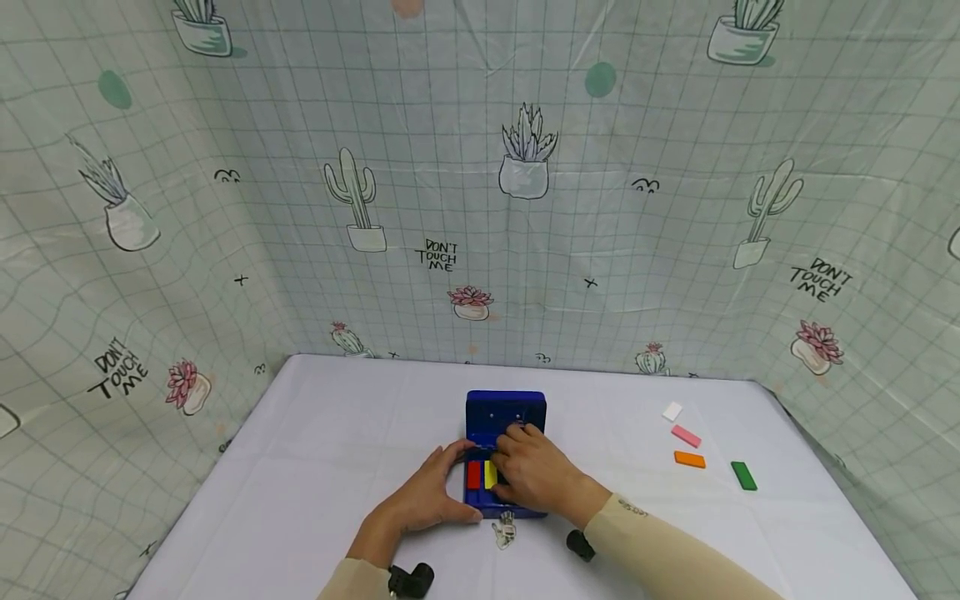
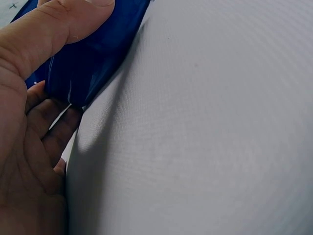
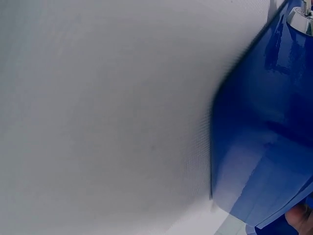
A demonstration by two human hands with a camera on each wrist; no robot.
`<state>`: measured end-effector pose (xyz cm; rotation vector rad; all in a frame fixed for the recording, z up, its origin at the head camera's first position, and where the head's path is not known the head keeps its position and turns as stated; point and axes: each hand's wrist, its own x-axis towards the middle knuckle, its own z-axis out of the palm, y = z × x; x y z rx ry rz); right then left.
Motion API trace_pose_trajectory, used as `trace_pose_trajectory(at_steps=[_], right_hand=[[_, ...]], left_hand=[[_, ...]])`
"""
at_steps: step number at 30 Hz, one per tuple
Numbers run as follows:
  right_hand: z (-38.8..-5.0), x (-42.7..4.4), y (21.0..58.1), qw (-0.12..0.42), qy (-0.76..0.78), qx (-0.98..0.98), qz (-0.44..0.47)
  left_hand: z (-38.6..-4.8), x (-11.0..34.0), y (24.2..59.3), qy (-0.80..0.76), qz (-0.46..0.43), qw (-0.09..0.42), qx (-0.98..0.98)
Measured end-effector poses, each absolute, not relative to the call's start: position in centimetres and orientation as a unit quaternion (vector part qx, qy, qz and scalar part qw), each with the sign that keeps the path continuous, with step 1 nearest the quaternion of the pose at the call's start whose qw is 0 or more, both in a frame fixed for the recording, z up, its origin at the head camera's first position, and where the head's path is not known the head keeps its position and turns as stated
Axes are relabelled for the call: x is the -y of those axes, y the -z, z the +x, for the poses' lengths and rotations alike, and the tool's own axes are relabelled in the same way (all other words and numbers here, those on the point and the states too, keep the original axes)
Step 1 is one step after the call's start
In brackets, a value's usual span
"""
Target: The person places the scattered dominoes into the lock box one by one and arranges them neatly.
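A blue box stands on the white table with its lid raised. Inside it lie a red block and a yellow block. My left hand holds the box's left side, thumb at the front corner; in the left wrist view the thumb and fingers of that hand lie around the blue wall. My right hand reaches into the box's right part with bent fingers; whether they pinch anything is hidden. The right wrist view shows the box's outer wall and a fingertip at the lower right corner.
To the right on the table lie a white block, a pink block, an orange block and a green block. Keys hang at the box's front. A patterned cloth surrounds the table.
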<state>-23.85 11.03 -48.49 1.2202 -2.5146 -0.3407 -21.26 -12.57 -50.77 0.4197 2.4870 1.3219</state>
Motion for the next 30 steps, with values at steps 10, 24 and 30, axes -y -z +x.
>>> trace_pose_trajectory(at_steps=[10, 24, 30], right_hand=[[-23.95, -10.86, 48.56, 0.149, 0.119, 0.881, 0.434], [-24.02, -10.67, 48.66, 0.163, 0.116, 0.880, 0.431], [-24.12, -10.71, 48.73, 0.178, 0.118, 0.878, 0.429]], left_hand=[[-21.11, 12.53, 50.77, -0.458, 0.139, 0.151, -0.865], [-21.15, 12.43, 50.81, -0.458, 0.137, 0.150, -0.865], [-21.16, 12.44, 50.78, -0.463, 0.135, 0.151, -0.863]])
